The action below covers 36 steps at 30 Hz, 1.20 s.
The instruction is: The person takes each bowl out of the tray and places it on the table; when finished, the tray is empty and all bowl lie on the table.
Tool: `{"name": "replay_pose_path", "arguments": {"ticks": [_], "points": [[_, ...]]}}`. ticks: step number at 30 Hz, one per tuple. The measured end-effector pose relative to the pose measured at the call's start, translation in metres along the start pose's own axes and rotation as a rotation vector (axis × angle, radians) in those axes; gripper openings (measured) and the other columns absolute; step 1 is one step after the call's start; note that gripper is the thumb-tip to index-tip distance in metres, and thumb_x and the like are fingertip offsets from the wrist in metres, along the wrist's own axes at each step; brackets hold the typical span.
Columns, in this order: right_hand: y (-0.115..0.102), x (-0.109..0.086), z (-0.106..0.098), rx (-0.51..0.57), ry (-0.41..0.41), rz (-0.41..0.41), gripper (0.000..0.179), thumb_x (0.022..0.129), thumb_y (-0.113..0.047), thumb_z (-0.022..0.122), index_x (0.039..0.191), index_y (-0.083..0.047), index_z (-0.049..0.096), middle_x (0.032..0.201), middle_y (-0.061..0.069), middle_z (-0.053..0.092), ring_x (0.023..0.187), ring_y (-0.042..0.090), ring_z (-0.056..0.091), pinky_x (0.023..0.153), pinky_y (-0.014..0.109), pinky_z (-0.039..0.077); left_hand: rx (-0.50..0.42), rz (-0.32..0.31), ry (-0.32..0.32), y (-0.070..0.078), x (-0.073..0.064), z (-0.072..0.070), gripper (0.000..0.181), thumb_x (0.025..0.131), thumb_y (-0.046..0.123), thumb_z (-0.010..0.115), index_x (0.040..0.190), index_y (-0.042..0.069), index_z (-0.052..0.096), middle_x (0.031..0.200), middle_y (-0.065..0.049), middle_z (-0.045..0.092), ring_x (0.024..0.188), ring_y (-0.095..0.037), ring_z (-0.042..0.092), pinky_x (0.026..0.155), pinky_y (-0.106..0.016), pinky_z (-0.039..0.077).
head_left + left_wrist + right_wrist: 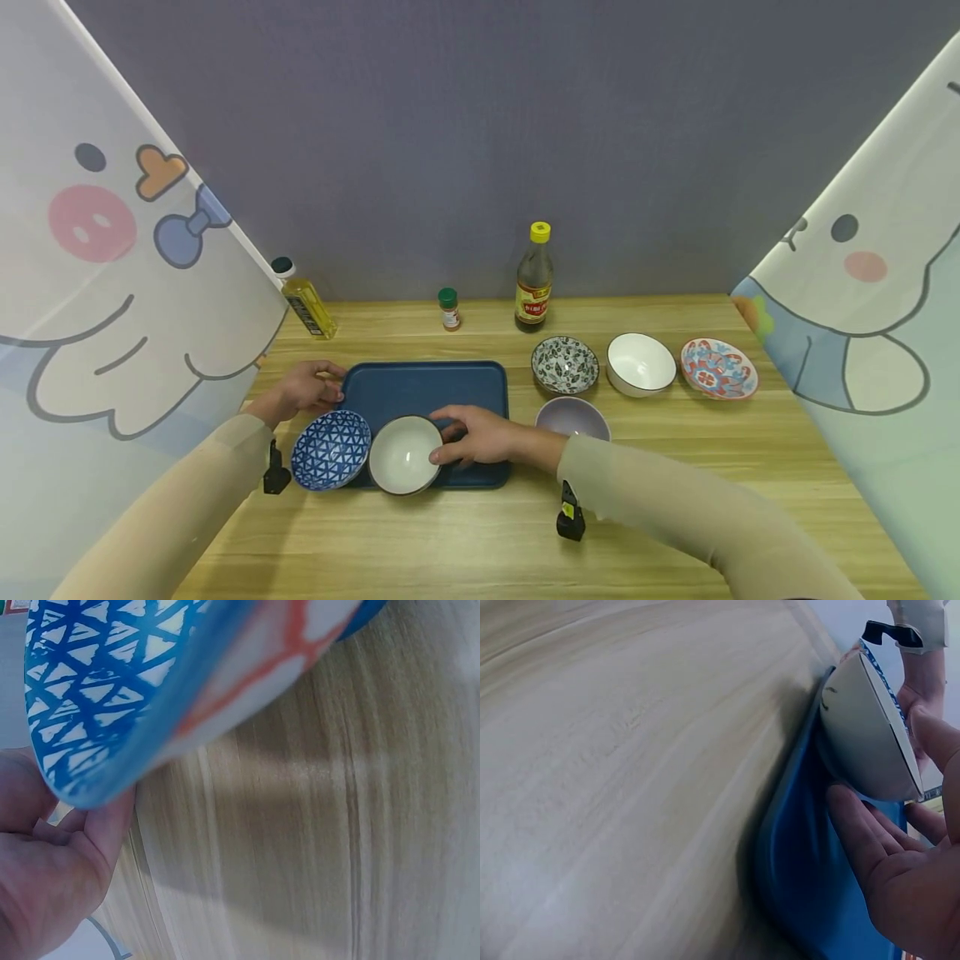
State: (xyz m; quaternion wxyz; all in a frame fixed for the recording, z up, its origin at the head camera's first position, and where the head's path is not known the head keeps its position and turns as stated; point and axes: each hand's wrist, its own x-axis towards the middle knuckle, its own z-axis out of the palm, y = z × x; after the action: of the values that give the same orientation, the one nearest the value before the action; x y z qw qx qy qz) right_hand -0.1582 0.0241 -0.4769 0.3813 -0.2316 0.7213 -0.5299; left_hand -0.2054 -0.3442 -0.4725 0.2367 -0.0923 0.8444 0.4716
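A white bowl with a dark rim is at the front middle of the blue tray. My right hand holds it by the right side, thumb over the rim and fingers along the outside wall. Left of it, a blue-and-white triangle-patterned bowl overlaps the tray's front left corner. Its outside has orange lines in the left wrist view. My left hand is at the tray's left edge behind that bowl, fingers loosely bent; the bowl's rim hides part of them.
To the right are a purple bowl partly behind the right forearm, a black floral bowl, another white bowl and a red-blue patterned bowl. At the back stand an oil bottle, a green-capped jar and a sauce bottle.
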Motion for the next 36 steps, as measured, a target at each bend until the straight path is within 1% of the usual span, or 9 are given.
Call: {"name": "replay_pose_path", "arguments": {"ticks": [5, 10, 12, 16, 19, 21, 28, 31, 36], "points": [[0.001, 0.001, 0.005, 0.016, 0.006, -0.004, 0.070, 0.090, -0.012, 0.080, 0.152, -0.010, 0.047, 0.136, 0.020, 0.063, 0.111, 0.025, 0.069, 0.077, 0.044, 0.063, -0.001, 0.007, -0.004, 0.000, 0.000, -0.001, 0.053, 0.094, -0.005, 0.066, 0.143, -0.009, 0.046, 0.100, -0.013, 0.071, 0.086, -0.021, 0.070, 0.079, -0.041, 0.061], [0.000, 0.000, 0.009, 0.065, -0.006, 0.000, 0.078, 0.087, -0.004, 0.080, 0.155, -0.008, 0.042, 0.141, 0.022, 0.058, 0.111, 0.027, 0.069, 0.077, 0.043, 0.063, 0.002, 0.002, -0.003, 0.000, 0.000, -0.001, 0.053, 0.094, -0.005, 0.066, 0.143, -0.009, 0.046, 0.100, -0.013, 0.071, 0.085, -0.021, 0.070, 0.079, -0.041, 0.061], [0.000, 0.000, 0.010, 0.092, -0.009, 0.004, 0.081, 0.086, -0.001, 0.080, 0.156, -0.008, 0.041, 0.141, 0.022, 0.058, 0.110, 0.028, 0.069, 0.078, 0.044, 0.063, 0.004, 0.002, -0.004, 0.000, -0.001, -0.001, 0.054, 0.094, -0.004, 0.067, 0.143, -0.009, 0.045, 0.101, -0.014, 0.071, 0.085, -0.021, 0.070, 0.079, -0.041, 0.061], [0.004, 0.001, 0.013, 0.158, -0.009, 0.016, 0.081, 0.087, 0.002, 0.078, 0.157, -0.009, 0.039, 0.141, 0.021, 0.058, 0.114, 0.030, 0.068, 0.080, 0.045, 0.062, 0.002, 0.002, -0.006, 0.001, -0.001, -0.001, 0.054, 0.094, -0.004, 0.067, 0.143, -0.009, 0.045, 0.101, -0.014, 0.071, 0.086, -0.021, 0.070, 0.079, -0.041, 0.061], [0.007, 0.003, 0.015, 0.212, -0.009, 0.018, 0.081, 0.087, 0.005, 0.077, 0.157, -0.010, 0.039, 0.140, 0.020, 0.059, 0.113, 0.031, 0.068, 0.082, 0.047, 0.062, 0.004, 0.008, -0.010, 0.000, -0.001, -0.002, 0.054, 0.094, -0.004, 0.066, 0.144, -0.010, 0.044, 0.101, -0.013, 0.071, 0.086, -0.021, 0.070, 0.078, -0.041, 0.061], [0.007, 0.003, 0.016, 0.245, -0.009, 0.017, 0.080, 0.087, 0.007, 0.076, 0.157, -0.010, 0.039, 0.138, 0.020, 0.060, 0.109, 0.031, 0.070, 0.082, 0.048, 0.062, 0.003, 0.007, -0.008, -0.001, 0.000, -0.002, 0.054, 0.094, -0.004, 0.067, 0.144, -0.009, 0.045, 0.101, -0.013, 0.071, 0.085, -0.021, 0.070, 0.078, -0.041, 0.061], [0.004, -0.002, 0.020, 0.366, 0.026, 0.044, 0.077, 0.086, 0.014, 0.072, 0.155, -0.007, 0.042, 0.123, 0.019, 0.066, 0.097, 0.031, 0.073, 0.080, 0.049, 0.062, -0.006, 0.001, -0.006, -0.003, 0.002, -0.002, 0.053, 0.095, -0.005, 0.065, 0.143, -0.009, 0.046, 0.101, -0.013, 0.071, 0.086, -0.021, 0.070, 0.077, -0.039, 0.061], [0.004, -0.004, 0.021, 0.395, 0.040, 0.055, 0.077, 0.086, 0.014, 0.072, 0.154, -0.006, 0.042, 0.120, 0.019, 0.067, 0.094, 0.031, 0.073, 0.079, 0.049, 0.062, -0.013, -0.005, -0.006, -0.003, 0.002, -0.001, 0.053, 0.094, -0.005, 0.065, 0.143, -0.009, 0.045, 0.100, -0.012, 0.071, 0.086, -0.022, 0.070, 0.076, -0.039, 0.061], [0.003, -0.007, 0.020, 0.417, 0.052, 0.080, 0.077, 0.088, 0.012, 0.071, 0.156, -0.008, 0.041, 0.122, 0.019, 0.066, 0.091, 0.033, 0.074, 0.078, 0.048, 0.063, -0.013, -0.004, -0.009, -0.002, 0.002, -0.001, 0.055, 0.094, -0.005, 0.066, 0.143, -0.010, 0.044, 0.099, -0.012, 0.070, 0.085, -0.022, 0.069, 0.075, -0.038, 0.061]]}}
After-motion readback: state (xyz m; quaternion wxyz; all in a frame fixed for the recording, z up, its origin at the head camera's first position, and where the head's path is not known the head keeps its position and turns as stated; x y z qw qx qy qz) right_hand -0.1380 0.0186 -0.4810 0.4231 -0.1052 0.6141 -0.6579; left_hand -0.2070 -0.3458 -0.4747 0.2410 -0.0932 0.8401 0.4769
